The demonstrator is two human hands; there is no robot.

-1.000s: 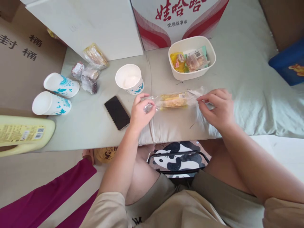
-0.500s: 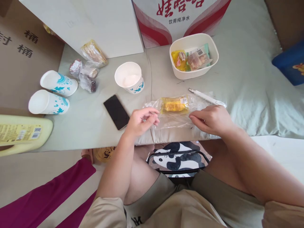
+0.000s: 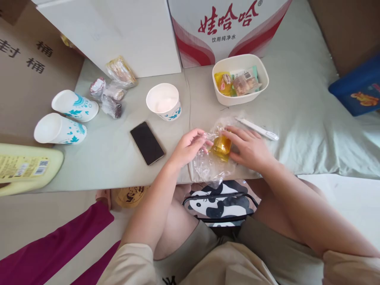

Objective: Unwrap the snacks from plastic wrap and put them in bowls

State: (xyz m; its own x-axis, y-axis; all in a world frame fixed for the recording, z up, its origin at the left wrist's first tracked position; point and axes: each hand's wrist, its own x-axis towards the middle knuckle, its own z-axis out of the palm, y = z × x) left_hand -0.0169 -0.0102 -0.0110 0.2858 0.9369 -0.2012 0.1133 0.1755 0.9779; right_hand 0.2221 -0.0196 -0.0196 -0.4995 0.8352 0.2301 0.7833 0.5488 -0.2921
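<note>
A yellow-wrapped snack packet (image 3: pixel 222 145) lies over crumpled clear plastic wrap (image 3: pixel 208 166) near the front edge of the cloth-covered surface. From the right, my right hand (image 3: pixel 247 148) holds the packet, with the fingers over its top edge and the thumb at its lower side. My left hand (image 3: pixel 191 147) is on the other side, its fingers bent and closed on the clear plastic. Just beyond my right hand lies a white utility knife (image 3: pixel 258 128).
A white tub (image 3: pixel 242 99) holds several packets at the back. Left of it stand a paper cup (image 3: pixel 166 107), a phone (image 3: pixel 147 143), wrapped snacks (image 3: pixel 114 93), two tipped cups (image 3: pixel 75 106) and a yellow-green jug (image 3: pixel 32 166). A person's purple trouser leg (image 3: pixel 59 241) shows below.
Both hands have come closer together. My right hand has closed on the packet, which is turned from lying sideways, and the plastic is now bunched up. The knife lies apart from the wrap.
</note>
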